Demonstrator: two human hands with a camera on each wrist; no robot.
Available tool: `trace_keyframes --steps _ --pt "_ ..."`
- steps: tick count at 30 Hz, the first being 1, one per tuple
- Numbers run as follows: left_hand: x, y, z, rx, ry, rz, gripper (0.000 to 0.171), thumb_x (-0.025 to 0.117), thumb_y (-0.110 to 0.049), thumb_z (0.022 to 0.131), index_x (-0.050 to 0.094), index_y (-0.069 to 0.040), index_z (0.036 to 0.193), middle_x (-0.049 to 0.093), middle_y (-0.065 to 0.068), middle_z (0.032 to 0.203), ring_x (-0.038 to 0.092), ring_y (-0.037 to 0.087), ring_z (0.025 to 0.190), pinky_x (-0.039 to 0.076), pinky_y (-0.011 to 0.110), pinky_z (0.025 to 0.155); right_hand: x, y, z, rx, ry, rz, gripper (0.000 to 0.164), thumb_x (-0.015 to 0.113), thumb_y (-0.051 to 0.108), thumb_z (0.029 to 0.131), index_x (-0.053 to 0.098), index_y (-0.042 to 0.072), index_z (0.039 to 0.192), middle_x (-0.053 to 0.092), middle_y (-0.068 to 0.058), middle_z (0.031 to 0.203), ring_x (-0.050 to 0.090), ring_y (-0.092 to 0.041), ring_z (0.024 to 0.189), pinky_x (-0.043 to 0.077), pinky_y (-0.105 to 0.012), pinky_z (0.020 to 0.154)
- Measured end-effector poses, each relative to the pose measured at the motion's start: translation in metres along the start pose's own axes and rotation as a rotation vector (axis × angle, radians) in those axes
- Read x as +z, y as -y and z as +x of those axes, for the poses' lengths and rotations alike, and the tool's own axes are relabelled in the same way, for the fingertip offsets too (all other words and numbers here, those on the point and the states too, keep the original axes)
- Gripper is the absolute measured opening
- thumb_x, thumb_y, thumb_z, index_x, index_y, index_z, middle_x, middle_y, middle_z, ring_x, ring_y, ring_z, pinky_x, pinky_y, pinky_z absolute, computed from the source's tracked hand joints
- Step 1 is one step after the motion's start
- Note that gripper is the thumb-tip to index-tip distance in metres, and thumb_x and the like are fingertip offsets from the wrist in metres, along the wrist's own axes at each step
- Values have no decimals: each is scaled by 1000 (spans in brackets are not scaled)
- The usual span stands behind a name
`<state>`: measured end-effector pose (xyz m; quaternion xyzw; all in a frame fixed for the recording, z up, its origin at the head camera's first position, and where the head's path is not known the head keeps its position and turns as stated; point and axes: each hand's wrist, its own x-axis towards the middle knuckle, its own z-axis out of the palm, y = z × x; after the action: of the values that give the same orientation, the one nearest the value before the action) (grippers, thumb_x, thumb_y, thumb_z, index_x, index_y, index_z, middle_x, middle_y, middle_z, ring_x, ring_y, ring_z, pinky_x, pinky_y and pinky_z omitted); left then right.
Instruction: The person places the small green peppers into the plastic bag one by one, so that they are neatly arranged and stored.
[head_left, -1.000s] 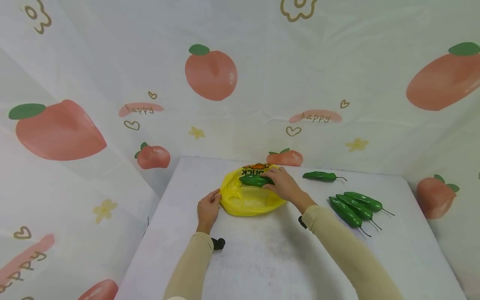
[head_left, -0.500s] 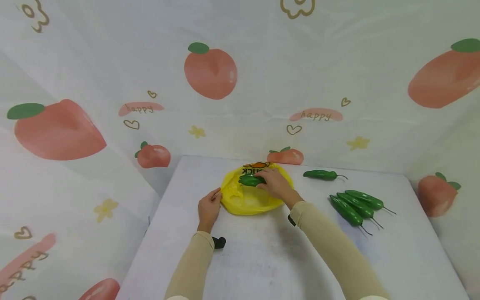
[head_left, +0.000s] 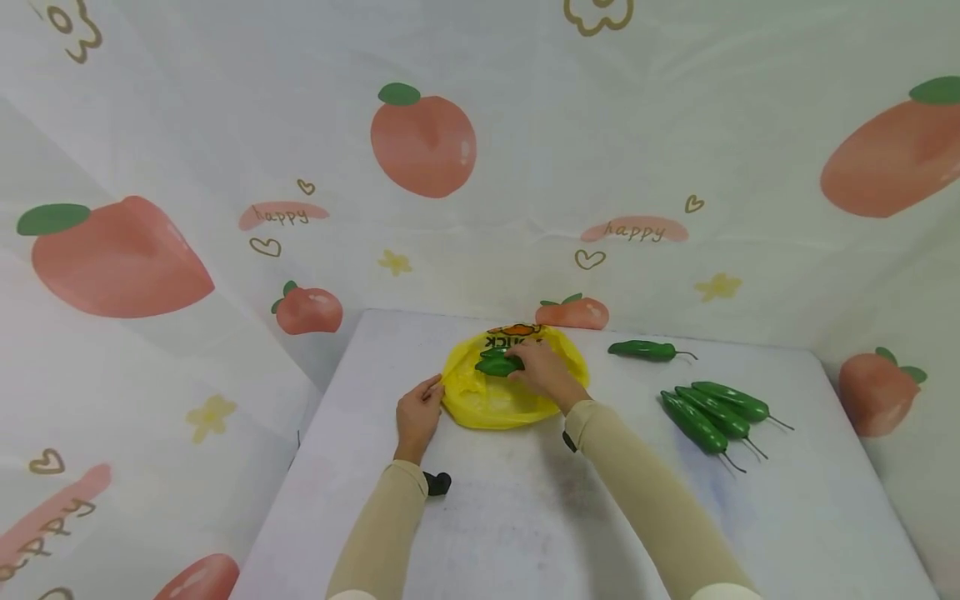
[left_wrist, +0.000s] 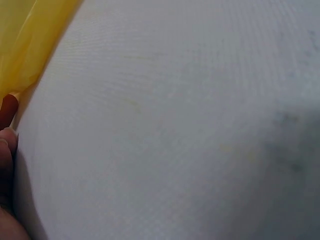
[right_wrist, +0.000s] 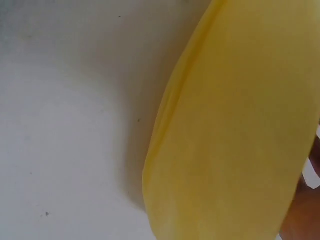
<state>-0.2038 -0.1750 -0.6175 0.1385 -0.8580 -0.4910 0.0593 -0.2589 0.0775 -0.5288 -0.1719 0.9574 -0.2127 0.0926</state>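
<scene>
A yellow plastic bag [head_left: 480, 417] with dark lettering lies with its mouth wide towards me in the head view. My left hand [head_left: 417, 421] pinches the bag's left edge between thumb and fingers; its fingertips [left_wrist: 6, 145] show at the border of the left wrist view. Reaching over the mouth, my right hand [head_left: 546, 371] holds a green chili pepper [head_left: 495, 367], its far part hidden by the fingers. Another green shape shows just behind that pepper. In the right wrist view the bag's side [right_wrist: 225, 130] covers most of the hand.
Several long green peppers lie right of the bag on the white table [head_left: 495, 517]: a single pepper [head_left: 642, 350] near the back and a group of three [head_left: 712, 417] further forward. A patterned cloth [head_left: 480, 233] stands behind the table and along its sides.
My right hand has moved left and deeper over the bag's mouth with the pepper. A second green shape has come into view beside it. My left hand stays at the bag's edge.
</scene>
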Motion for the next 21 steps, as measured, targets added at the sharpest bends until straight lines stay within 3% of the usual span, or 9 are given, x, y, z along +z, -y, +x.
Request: trace_keyframes --steps 11,21 --pt "3 2 1 14 -2 10 31 65 -32 101 72 -23 129 77 1 93 60 11 61 48 23 56 8 -2 5 57 25 5 45 74 29 94 64 17 136 58 -12 143 48 -37 130 41 -49 116" --pt "2 1 0 8 -10 12 31 65 -32 101 72 -23 129 77 2 93 59 11 61 48 23 57 9 -1 7 32 3 -10 43 74 24 95 64 16 135 58 -13 142 49 -37 129 41 -49 116"
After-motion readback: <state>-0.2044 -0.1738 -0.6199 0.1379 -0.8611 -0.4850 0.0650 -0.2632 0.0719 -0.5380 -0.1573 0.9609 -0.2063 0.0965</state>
